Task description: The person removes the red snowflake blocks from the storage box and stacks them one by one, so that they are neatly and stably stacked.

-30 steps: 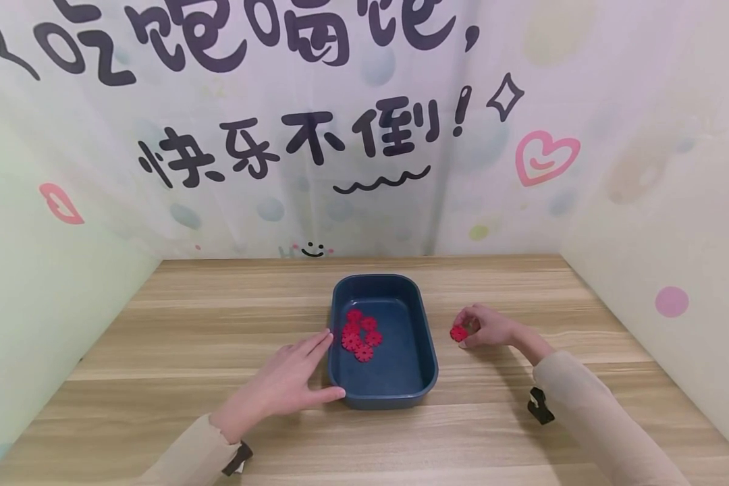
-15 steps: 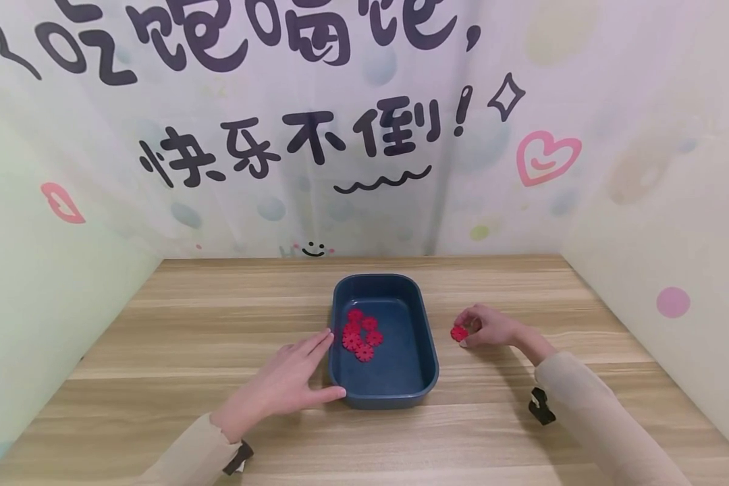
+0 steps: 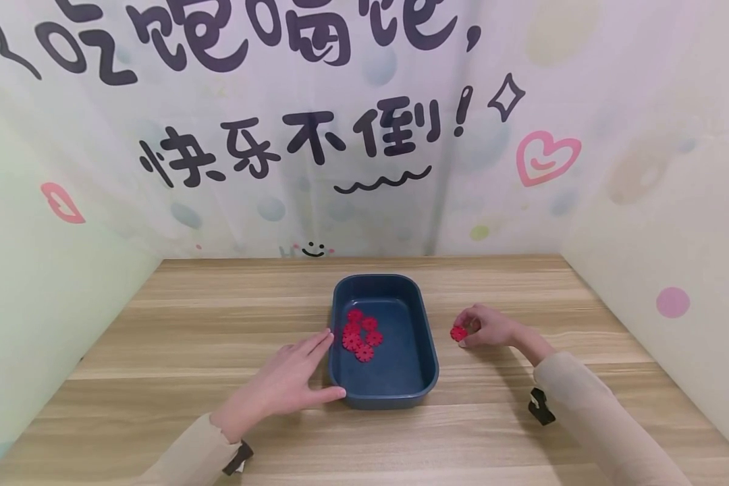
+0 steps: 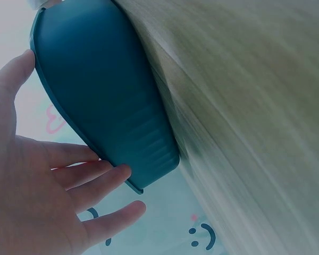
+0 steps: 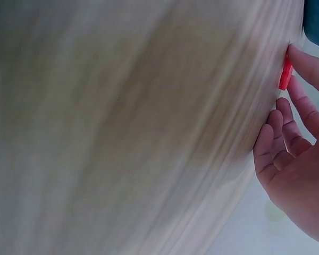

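A dark blue rectangular tray (image 3: 384,388) stands on the wooden table, with several red flower-shaped discs (image 3: 352,335) gathered toward its left side. My left hand (image 3: 285,378) rests with straight fingers and thumb against the tray's left rim. The left wrist view shows the fingertips (image 4: 119,172) along the tray's outer wall (image 4: 101,79). To the right of the tray, my right hand (image 3: 487,327) pinches one red flower-shaped disc (image 3: 458,333) between thumb and index finger, close over the table. In the right wrist view that disc appears edge-on, and the other fingers are curled near the tabletop.
The wood-grain table (image 3: 219,317) runs back to a printed cloth wall (image 3: 249,216) with dark lettering. Pale walls close in the left and right sides. Black straps (image 3: 541,406) show at both sleeves.
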A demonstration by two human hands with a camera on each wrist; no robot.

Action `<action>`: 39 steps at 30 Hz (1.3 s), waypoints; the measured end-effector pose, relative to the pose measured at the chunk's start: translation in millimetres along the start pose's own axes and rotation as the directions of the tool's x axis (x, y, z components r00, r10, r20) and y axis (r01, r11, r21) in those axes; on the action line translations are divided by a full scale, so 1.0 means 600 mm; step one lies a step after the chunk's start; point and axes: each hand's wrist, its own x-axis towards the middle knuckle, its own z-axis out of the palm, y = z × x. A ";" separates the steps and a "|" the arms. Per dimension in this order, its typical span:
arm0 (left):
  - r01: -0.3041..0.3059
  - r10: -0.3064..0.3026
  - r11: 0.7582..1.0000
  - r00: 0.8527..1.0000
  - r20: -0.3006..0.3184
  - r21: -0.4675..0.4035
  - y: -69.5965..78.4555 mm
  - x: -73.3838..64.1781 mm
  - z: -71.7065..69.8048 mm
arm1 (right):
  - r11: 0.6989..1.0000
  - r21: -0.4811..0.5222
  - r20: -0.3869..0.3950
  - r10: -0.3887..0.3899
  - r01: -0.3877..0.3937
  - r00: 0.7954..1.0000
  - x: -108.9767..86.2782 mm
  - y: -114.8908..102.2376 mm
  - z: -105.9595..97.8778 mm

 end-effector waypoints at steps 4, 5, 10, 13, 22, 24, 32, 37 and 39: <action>0.004 -0.004 1.000 1.000 0.002 -0.001 0.000 0.000 0.000 | 1.000 0.005 0.004 -0.010 0.010 1.000 0.001 0.001 0.000; 0.004 -0.004 1.000 1.000 0.002 -0.001 0.000 0.000 0.000 | 1.000 0.007 0.004 -0.012 0.012 1.000 0.000 0.001 0.000; -0.002 0.002 1.000 1.000 0.005 0.004 0.000 -0.001 -0.001 | 0.999 0.041 0.000 -0.033 0.033 0.999 -0.003 0.000 -0.003; -0.002 0.002 1.000 1.000 0.009 0.007 0.001 -0.001 -0.002 | 0.996 0.084 0.004 -0.035 0.035 0.999 -0.005 0.000 -0.006; 0.000 0.000 1.000 1.000 0.010 0.003 0.001 -0.002 -0.002 | 0.988 0.157 -0.043 0.002 0.005 0.999 0.003 -0.014 -0.024; -0.002 0.002 1.000 1.000 0.006 0.005 0.000 -0.002 -0.002 | 0.986 0.162 -0.060 -0.019 0.028 0.998 0.007 -0.025 -0.031; -0.012 0.012 1.000 1.000 -0.008 0.008 0.001 -0.002 -0.001 | 0.992 0.072 -0.102 -0.100 0.108 0.990 0.029 -0.077 -0.067; -0.013 0.013 1.000 1.000 -0.007 0.018 0.001 -0.002 -0.002 | 0.989 0.035 -0.084 -0.138 0.141 0.987 0.047 -0.115 -0.081; -0.012 0.013 1.000 1.000 -0.006 0.016 0.001 -0.003 -0.002 | 0.988 0.031 -0.065 -0.150 0.152 0.987 0.056 -0.131 -0.083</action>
